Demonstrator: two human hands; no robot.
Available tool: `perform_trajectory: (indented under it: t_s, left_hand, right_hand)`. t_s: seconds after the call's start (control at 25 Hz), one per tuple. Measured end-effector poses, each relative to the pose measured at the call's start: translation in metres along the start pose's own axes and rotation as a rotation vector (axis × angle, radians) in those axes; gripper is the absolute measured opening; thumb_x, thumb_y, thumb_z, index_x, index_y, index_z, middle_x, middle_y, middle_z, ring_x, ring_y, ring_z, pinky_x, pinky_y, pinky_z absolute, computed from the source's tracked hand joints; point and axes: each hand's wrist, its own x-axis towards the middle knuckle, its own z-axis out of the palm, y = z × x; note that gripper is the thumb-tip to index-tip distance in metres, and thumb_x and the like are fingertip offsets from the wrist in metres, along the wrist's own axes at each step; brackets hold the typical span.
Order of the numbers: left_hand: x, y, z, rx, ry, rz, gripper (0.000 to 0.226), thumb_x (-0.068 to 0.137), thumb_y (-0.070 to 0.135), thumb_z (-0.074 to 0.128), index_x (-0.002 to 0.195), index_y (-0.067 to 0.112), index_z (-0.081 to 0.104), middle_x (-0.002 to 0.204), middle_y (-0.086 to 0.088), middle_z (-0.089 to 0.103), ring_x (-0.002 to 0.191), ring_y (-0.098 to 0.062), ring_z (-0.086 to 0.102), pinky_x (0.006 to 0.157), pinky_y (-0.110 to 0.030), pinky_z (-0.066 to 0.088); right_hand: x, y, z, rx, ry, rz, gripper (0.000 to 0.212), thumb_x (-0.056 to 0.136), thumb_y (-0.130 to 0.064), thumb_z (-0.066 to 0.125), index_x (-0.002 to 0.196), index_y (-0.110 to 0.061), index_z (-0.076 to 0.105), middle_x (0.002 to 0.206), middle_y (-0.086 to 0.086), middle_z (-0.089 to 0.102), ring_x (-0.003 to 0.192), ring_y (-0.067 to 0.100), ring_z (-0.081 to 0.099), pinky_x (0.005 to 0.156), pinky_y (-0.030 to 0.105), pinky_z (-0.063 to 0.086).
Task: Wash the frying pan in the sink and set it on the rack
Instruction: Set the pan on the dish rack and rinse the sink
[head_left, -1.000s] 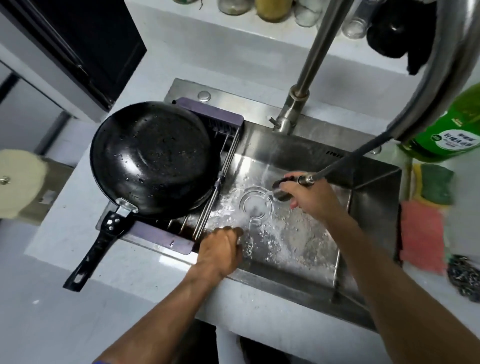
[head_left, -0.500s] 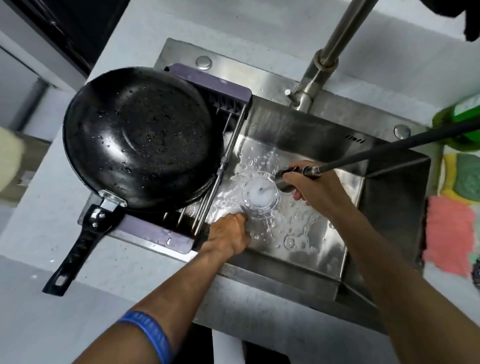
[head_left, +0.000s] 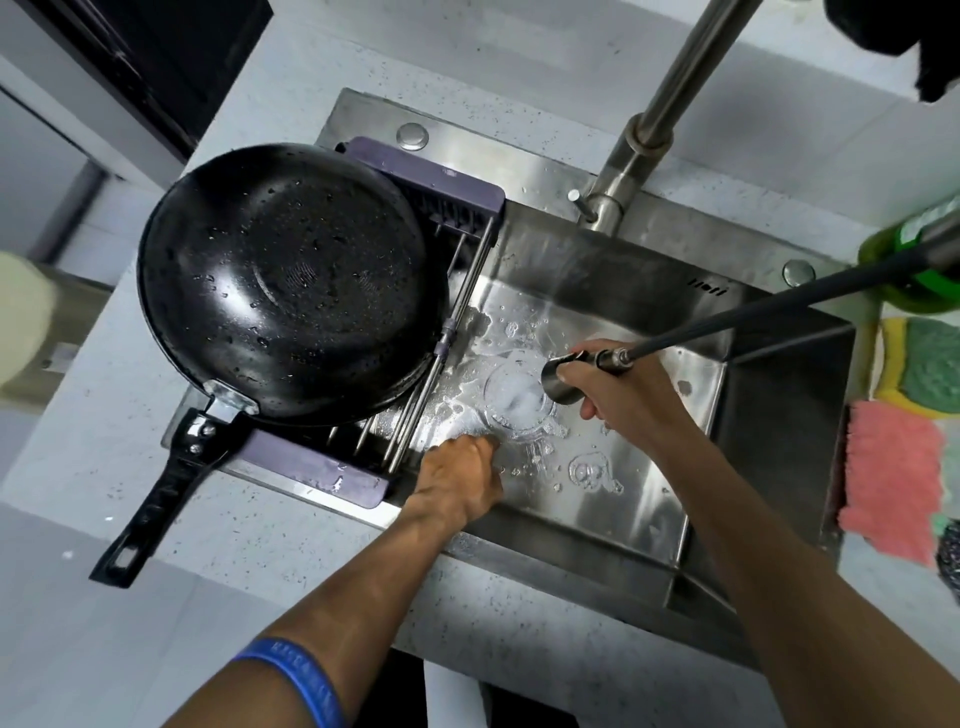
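Frying pan (head_left: 291, 283) upside down on rack (head_left: 317, 465), left of frame, wet, handle overhanging the bench (head_left: 249, 540). Centre: left hand (head_left: 460, 475) clenched in a fist, empty, on the sink (head_left: 623, 499) floor. Right hand (head_left: 618, 395) grasps sprayer head (head_left: 563, 376), spraying the drain.

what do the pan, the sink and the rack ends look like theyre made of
Pan: dark speckled coating, probably nonstick over metal, beaded with water; its handle looks like black plastic, riveted on.
Sink: brushed stainless steel, grey with soft reflections.
Rack: matte purple end pieces, likely plastic, joined by shiny metal rods.
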Motion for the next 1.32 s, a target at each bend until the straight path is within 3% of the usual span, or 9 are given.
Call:
perform_trajectory:
  t_s: [0.2,0.36,0.44,0.52,0.64,0.8,0.92,1.08,1.32]
  left_hand:
    - [-0.001,-0.001,0.001,0.062,-0.036,0.008,0.027,0.091,0.033,0.056,0.114,0.019,0.061,0.1,-0.002,0.068,0.082,-0.017,0.062,0.071,-0.027,0.046]
    - [-0.021,-0.009,-0.004,0.104,0.016,0.084,0.03,0.095,0.041,0.044,0.111,0.024,0.062,0.095,0.002,0.068,0.076,-0.014,0.059,0.068,-0.026,0.044]
    - [-0.044,-0.023,-0.006,0.174,0.079,0.172,0.041,0.097,0.047,0.032,0.121,0.026,0.059,0.107,0.001,0.065,0.094,-0.017,0.059,0.086,-0.033,0.044]
    - [-0.073,-0.037,-0.003,0.264,0.159,0.233,0.055,0.098,0.053,0.023,0.141,0.026,0.044,0.136,-0.006,0.052,0.124,-0.025,0.045,0.106,-0.044,0.031]
    - [-0.106,-0.051,-0.001,0.267,0.277,0.162,0.072,0.094,0.067,0.025,0.153,0.026,0.023,0.159,-0.014,0.02,0.147,-0.034,0.016,0.114,-0.06,0.013]
    - [-0.117,-0.06,0.0,0.238,0.282,-0.01,0.083,0.09,0.072,0.028,0.155,0.023,0.013,0.162,-0.012,0.006,0.149,-0.031,0.001,0.117,-0.057,0.008]
    - [-0.116,-0.062,0.003,0.229,0.288,-0.111,0.081,0.092,0.07,0.019,0.155,0.02,0.01,0.163,-0.008,0.003,0.15,-0.023,-0.006,0.119,-0.052,0.004]
    - [-0.114,-0.061,0.007,0.191,0.312,-0.123,0.079,0.094,0.067,0.02,0.155,0.017,0.012,0.163,-0.007,0.004,0.15,-0.021,-0.006,0.119,-0.05,0.004]
    - [-0.113,-0.061,0.008,0.206,0.309,-0.118,0.079,0.094,0.067,0.02,0.155,0.017,0.012,0.163,-0.007,0.004,0.15,-0.021,-0.006,0.119,-0.05,0.001]
  right_hand:
    - [-0.001,-0.002,0.001,0.04,0.007,-0.008,0.015,0.074,-0.037,0.068,0.088,-0.033,0.071,0.057,-0.008,0.068,0.053,0.008,0.063,0.056,0.031,0.049]
    - [-0.001,-0.001,0.002,0.038,0.012,-0.019,0.015,0.074,-0.039,0.066,0.089,-0.039,0.068,0.057,-0.001,0.068,0.052,0.009,0.062,0.055,0.032,0.05]
    - [-0.002,0.0,0.001,0.031,-0.004,-0.005,0.015,0.075,-0.04,0.065,0.088,-0.035,0.069,0.059,0.001,0.069,0.052,0.01,0.063,0.054,0.031,0.049]
    - [-0.005,0.001,-0.001,0.043,-0.007,0.016,0.014,0.077,-0.038,0.066,0.086,-0.028,0.071,0.06,-0.003,0.07,0.053,0.009,0.063,0.05,0.025,0.047]
    - [-0.012,-0.004,0.002,0.074,-0.035,0.012,0.006,0.083,-0.026,0.068,0.086,-0.025,0.073,0.063,-0.007,0.072,0.052,0.004,0.064,0.047,0.014,0.045]
    - [-0.015,-0.011,0.001,0.05,-0.029,0.001,0.009,0.087,-0.021,0.066,0.08,-0.022,0.071,0.059,-0.012,0.069,0.049,-0.001,0.062,0.042,0.012,0.041]
    - [-0.013,-0.012,0.001,0.003,-0.023,0.018,0.009,0.087,-0.027,0.066,0.085,-0.022,0.073,0.068,-0.004,0.074,0.052,0.004,0.065,0.047,0.016,0.043]
    - [-0.011,-0.012,0.002,-0.015,0.001,0.045,0.009,0.079,-0.039,0.066,0.08,-0.034,0.074,0.064,-0.008,0.073,0.054,0.007,0.067,0.068,0.035,0.051]
    - [-0.013,-0.013,0.005,0.029,0.003,0.036,0.007,0.077,-0.041,0.066,0.081,-0.041,0.072,0.069,-0.008,0.075,0.062,0.012,0.07,0.071,0.038,0.053]
